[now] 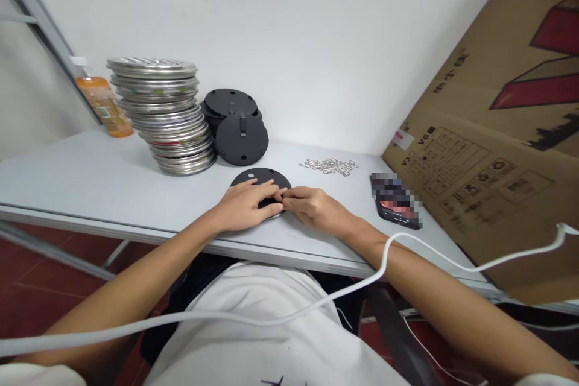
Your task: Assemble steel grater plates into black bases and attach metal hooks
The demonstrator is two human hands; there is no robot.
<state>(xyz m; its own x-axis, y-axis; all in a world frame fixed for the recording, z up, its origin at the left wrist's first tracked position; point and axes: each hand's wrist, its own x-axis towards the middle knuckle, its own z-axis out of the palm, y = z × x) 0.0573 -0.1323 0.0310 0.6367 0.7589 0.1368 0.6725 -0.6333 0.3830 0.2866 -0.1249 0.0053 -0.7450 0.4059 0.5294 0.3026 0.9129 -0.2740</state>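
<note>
**Both hands on flat black disc at table's near edge**

While the left hand lies flat on the round black plastic disc, the right hand pinches together at its near rim; what it pinches is too small to tell. Disc rests on the pale grey table. Behind: stack of shiny steel discs, pile of black discs, small metal clips. Phone to the right.

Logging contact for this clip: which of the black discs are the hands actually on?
The black disc lying flat alone at the table's front; left hand and right hand rest on it. The other black discs stand untouched beside the metal stack.
</note>
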